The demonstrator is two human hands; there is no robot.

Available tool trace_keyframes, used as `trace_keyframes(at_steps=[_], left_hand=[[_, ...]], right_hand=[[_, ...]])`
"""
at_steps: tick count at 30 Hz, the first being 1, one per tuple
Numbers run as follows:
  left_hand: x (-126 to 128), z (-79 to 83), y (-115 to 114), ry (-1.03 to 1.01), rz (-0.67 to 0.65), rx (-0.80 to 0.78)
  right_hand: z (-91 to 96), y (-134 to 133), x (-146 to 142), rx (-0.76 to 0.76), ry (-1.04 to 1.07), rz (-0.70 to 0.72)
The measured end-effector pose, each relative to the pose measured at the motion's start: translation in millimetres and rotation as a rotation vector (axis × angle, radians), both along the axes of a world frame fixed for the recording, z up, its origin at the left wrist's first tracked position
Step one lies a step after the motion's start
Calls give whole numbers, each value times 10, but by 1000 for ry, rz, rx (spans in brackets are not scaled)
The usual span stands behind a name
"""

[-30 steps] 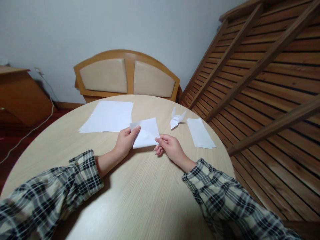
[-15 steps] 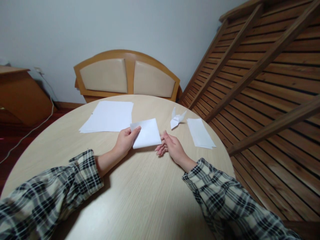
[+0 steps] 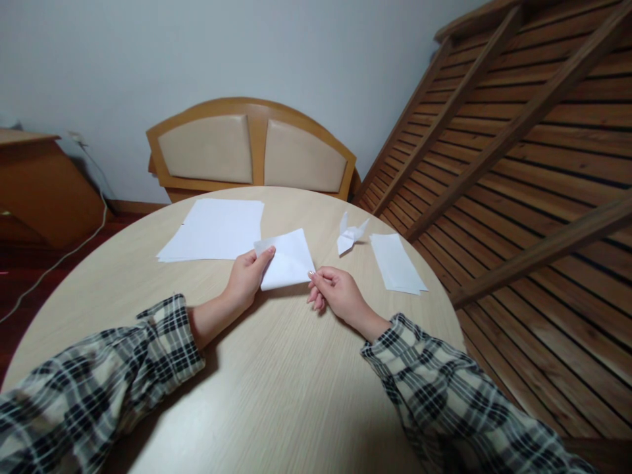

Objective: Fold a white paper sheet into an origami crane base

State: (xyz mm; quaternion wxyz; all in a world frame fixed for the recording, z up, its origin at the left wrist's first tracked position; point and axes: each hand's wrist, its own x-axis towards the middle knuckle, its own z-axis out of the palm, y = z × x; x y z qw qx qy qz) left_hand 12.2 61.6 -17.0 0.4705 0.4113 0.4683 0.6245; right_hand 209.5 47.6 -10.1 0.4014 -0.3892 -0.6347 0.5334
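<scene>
A folded white sheet of paper (image 3: 286,260), roughly square, is held up just above the table between my hands. My left hand (image 3: 247,280) grips its left edge, thumb on top and the other fingers hidden underneath. At the lower right corner, my right hand (image 3: 338,294) pinches the paper between thumb and index finger, with its other fingers curled below. Beyond my right hand, a white origami crane (image 3: 349,237) stands on the table.
The round wooden table (image 3: 276,382) fills the middle. Large white sheets (image 3: 217,227) lie at the back left, and narrow paper strips (image 3: 396,262) at the right. A padded headboard (image 3: 257,148) stands behind, and a slatted wooden frame (image 3: 533,151) leans at the right.
My right thumb and index finger have closed on the lower right corner of the folded paper. The paper has shifted slightly to the left and tilted.
</scene>
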Motion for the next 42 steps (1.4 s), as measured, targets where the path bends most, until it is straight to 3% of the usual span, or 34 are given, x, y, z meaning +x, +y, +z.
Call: trace_keyframes(at_steps=[3,8,11,23,29,33,38,42], left_hand=[[-8,-3,1,0,-4,3],[-22,14,-29,123,-12,58],[3,56,-81,210,-51,85],[5,47,-106,404,-139,152],[24,82,-154,461,-220,179],[54,118,-204,473,-315,160],[59,124,-217,467,-331,136],[53,116,-216,465,-332,138]], right_hand=[[8,3,9,-4,-11,-1],[-2,36,9,-193,80,29],[19,32,-3,-217,93,28],[24,-6,-16,-91,21,-58],[72,27,28,173,-116,-113],[75,55,43,206,-105,-188],[56,61,46,255,-146,-247],[56,50,48,242,-93,-215]])
